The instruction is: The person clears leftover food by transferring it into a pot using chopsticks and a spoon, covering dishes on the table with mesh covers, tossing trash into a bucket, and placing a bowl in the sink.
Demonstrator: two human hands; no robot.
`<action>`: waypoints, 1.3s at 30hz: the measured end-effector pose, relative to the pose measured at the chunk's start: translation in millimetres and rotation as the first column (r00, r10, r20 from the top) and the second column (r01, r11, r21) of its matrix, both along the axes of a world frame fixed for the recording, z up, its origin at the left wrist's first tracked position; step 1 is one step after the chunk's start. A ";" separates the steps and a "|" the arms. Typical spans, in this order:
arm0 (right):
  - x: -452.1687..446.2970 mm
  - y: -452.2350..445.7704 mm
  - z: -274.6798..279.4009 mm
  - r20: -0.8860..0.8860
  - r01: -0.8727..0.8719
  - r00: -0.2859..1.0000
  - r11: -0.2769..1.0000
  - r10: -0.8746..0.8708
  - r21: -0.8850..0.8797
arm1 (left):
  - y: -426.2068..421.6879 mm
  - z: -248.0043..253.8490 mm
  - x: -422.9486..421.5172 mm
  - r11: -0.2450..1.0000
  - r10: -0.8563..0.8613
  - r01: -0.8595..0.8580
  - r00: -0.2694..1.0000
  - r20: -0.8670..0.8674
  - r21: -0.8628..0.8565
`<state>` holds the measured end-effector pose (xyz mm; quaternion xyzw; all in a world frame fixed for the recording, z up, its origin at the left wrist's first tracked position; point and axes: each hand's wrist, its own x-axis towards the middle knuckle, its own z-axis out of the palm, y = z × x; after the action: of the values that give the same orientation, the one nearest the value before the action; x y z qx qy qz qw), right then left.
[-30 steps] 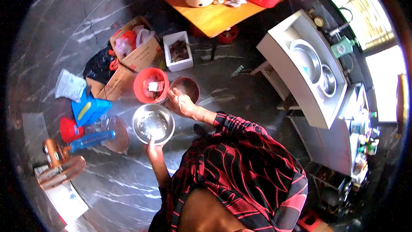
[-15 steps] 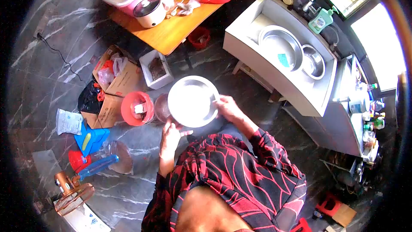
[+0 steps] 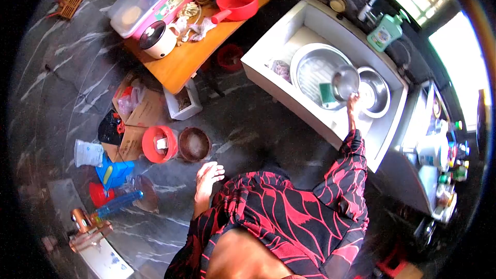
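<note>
My right hand is stretched out over the sink, its fingers closed on the rim of a shiny metal bowl. The bowl is above a large metal basin and overlaps its right side; I cannot tell whether they touch. A green scouring pad lies in the large basin. Just right of my right hand, a second metal basin sits in the sink. My left hand is empty in front of my body, fingers stretched out, near a brown round tub on the floor.
A faucet and a green soap bottle stand behind the sink. An orange table bears a red pan and a small cooker. On the floor are a red bucket, cardboard boxes and a fan.
The metal bowl, held in both hands before my body, has moved right and forward over the sink in my right hand. My left hand has let go. The view has shifted slightly.
</note>
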<state>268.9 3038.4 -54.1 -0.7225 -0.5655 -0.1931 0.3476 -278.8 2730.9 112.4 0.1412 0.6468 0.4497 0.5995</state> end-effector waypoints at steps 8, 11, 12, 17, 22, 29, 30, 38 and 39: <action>4.2 2.3 -20.9 -0.761 -0.253 0.637 0.899 -0.123 -0.357 | -24.0 -4.5 9.3 0.987 0.132 -0.134 0.991 -0.028 -0.089; -8.4 1.9 -18.3 -0.848 -0.357 0.502 0.852 -0.170 -0.383 | -19.8 -7.0 11.9 0.986 0.116 -0.116 0.993 -0.012 -0.117; -13.2 2.9 -17.4 -0.861 -0.390 0.472 0.831 -0.190 -0.397 | -18.6 -11.9 11.1 0.985 0.126 -0.127 0.992 -0.015 -0.116; -33.7 27.2 -25.8 -0.125 -0.109 0.992 0.628 0.019 -0.770 | -7.0 -27.6 9.3 0.991 0.085 -0.081 0.996 0.039 -0.104; -57.8 22.6 19.4 0.452 0.000 0.885 0.972 0.110 -0.236 | -14.1 -28.7 11.3 0.991 0.120 -0.118 0.992 0.029 -0.070; -144.0 33.0 33.7 -0.301 -0.492 0.860 0.825 0.412 -0.279 | -40.6 -33.9 19.9 0.967 0.235 -0.231 0.971 0.029 -0.108; -159.8 35.2 10.8 -0.349 -0.574 0.803 0.784 0.482 -0.237 | -39.6 -34.2 19.9 0.968 0.229 -0.225 0.973 0.023 -0.110; -239.9 18.7 39.7 0.082 -0.570 0.698 0.621 0.711 -0.538 | -80.2 -28.8 0.4 0.923 0.379 -0.379 0.925 -0.026 -0.070; -243.6 16.5 42.1 -0.068 -0.585 0.759 0.633 0.647 -0.508 | -88.6 -32.8 -3.7 0.912 0.402 -0.401 0.916 -0.011 -0.088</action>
<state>25.4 3054.9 -12.0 -0.5363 -0.8277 0.0472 0.1581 -282.4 2642.2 79.6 -0.0230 0.6791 0.5347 0.5024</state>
